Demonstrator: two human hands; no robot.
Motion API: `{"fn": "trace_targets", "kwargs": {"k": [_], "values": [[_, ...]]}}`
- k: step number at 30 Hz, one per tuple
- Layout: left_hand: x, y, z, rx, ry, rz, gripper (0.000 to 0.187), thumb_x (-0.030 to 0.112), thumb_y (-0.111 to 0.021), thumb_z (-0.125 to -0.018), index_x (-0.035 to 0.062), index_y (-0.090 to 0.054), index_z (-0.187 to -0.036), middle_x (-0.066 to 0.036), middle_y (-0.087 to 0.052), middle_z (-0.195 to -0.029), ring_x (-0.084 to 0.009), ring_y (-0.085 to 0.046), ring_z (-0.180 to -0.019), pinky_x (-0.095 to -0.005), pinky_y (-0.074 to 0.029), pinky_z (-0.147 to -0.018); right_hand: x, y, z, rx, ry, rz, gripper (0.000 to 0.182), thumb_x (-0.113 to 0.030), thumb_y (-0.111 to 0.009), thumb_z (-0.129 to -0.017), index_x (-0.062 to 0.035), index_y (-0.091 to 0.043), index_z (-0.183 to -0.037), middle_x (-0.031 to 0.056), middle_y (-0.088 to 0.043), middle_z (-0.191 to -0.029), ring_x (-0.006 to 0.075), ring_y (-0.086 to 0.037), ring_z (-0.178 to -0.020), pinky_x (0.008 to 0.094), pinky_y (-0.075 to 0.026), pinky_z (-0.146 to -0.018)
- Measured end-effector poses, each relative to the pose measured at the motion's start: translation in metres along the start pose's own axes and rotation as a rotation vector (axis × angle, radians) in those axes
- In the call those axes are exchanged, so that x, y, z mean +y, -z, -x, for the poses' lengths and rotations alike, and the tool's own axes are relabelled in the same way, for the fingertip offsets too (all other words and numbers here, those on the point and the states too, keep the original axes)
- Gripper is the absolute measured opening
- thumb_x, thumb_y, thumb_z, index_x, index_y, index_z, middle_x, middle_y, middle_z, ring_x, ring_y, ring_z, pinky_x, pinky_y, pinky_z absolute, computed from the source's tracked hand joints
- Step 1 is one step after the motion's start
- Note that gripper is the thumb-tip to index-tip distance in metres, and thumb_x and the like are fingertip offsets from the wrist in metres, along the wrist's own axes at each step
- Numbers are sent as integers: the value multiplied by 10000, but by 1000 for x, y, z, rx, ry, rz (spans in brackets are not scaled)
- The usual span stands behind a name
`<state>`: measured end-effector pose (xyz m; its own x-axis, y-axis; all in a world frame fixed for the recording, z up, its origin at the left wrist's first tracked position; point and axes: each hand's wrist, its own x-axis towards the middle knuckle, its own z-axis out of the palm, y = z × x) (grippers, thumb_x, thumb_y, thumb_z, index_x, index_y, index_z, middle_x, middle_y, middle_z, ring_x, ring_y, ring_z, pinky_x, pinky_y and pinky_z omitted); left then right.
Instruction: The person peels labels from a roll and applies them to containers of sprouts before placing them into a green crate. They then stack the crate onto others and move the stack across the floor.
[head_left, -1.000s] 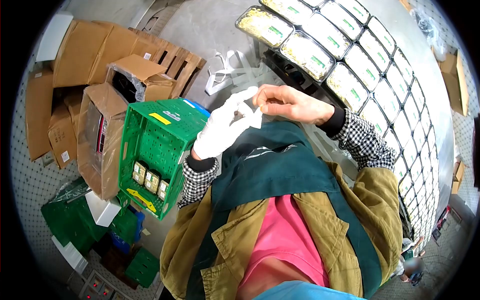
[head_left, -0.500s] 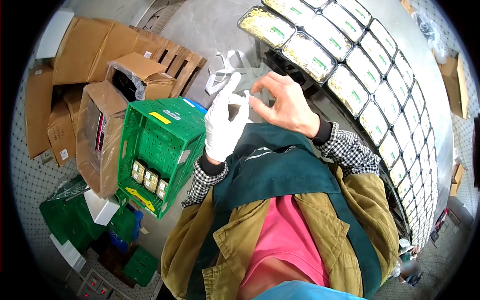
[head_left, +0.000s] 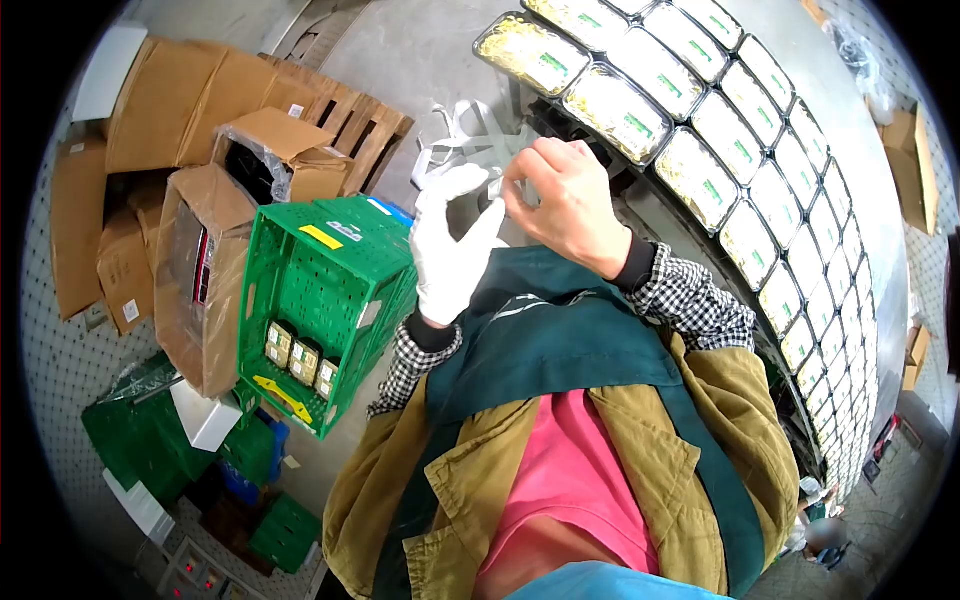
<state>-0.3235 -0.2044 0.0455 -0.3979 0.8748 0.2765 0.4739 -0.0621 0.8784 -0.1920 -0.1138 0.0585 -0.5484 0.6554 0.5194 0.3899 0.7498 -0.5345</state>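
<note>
We are adjusting the thin white glove (head_left: 452,255) on our left hand (head_left: 455,262), its fingers spread; our bare right hand (head_left: 560,205) pinches a fingertip. Next, we judge, comes a steady tug.

A white glove (head_left: 452,250) covered the left hand (head_left: 455,262), which stood upright in front of the chest — snug over the palm, its fingers (head_left: 455,182) spread and pointing up. The bare right hand (head_left: 565,205) was just beside it at the glove's fingertips, thumb and forefinger pinched together on the white material there — how much they gripped could not be told.
</note>
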Motion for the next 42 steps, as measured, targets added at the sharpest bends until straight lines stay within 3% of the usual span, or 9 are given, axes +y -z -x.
{"fn": "trace_targets", "kwargs": {"k": [11,15,18,22,25,30,36,39,42], "values": [[0,-3,0,-19,67,-48,102,53,-561,-860,29,-603,-950,-76,-609,-912,-172,-565,-814,-293,-450,-718,-7,-1,1,-1,-35,-227,148,-67,-662,-654,-69,-526,-711,55,-496,-690,221,-532,-665,331,-408,-617],[-2,-2,-2,-6,19,-9,104,61,-535,-876,30,-597,-953,-60,-606,-871,-151,-561,-763,-275,-442,-683,-8,4,1,-191,-449,-652,90,-58,-633,-743,-18,-563,-782,39,-588,-758,145,-569,-697,281,-455,-661],[9,-3,-5,18,242,185,102,49,-519,-880,20,-589,-948,-52,-609,-829,-132,-559,-729,-263,-438,-671,5,-4,1,-276,-662,-1150,103,-83,-596,-845,19,-593,-864,12,-631,-862,58,-560,-796,219,-461,-718],[11,2,-17,68,160,211,98,29,-498,-890,7,-574,-950,-60,-612,-832,-114,-558,-708,-254,-437,-666,9,2,-13,-134,-639,-976,149,-131,-656,-818,-14,-619,-902,26,-630,-840,96,-581,-792,254,-458,-740],[1,1,-22,51,77,108,96,17,-528,-875,11,-571,-961,-74,-611,-893,-141,-568,-766,-273,-451,-700,10,6,-25,-52,-28,-359,141,-144,-673,-780,-66,-635,-891,22,-615,-838,166,-584,-799,303,-439,-742],[-1,1,-35,109,0,-143,125,23,-582,-846,16,-572,-970,-90,-596,-964,-221,-561,-884,-325,-449,-804,9,-7,-38,7,95,-90,158,-127,-726,-674,-135,-632,-800,-19,-572,-797,145,-534,-728,306,-383,-700],[-10,3,-60,37,-46,-146,120,26,-584,-843,27,-571,-961,-89,-588,-956,-236,-548,-892,-339,-418,-861,17,-19,-54,19,30,-144,135,-85,-697,-666,-95,-604,-764,22,-562,-773,182,-546,-703,314,-406,-667],[-15,3,-69,12,-44,-110,111,20,-580,-841,31,-568,-950,-86,-582,-952,-232,-543,-883,-338,-414,-865,23,-25,-57,-35,-201,-449,129,-62,-672,-665,-46,-586,-760,70,-549,-774,238,-553,-676,349,-437,-630],[-21,2,-80,7,-78,-71,113,12,-581,-821,39,-561,-929,-95,-567,-918,-253,-536,-874,-356,-420,-832,21,-27,-63,-89,-518,-780,94,-46,-641,-737,5,-566,-761,42,-549,-732,132,-567,-710,275,-465,-643]]}}
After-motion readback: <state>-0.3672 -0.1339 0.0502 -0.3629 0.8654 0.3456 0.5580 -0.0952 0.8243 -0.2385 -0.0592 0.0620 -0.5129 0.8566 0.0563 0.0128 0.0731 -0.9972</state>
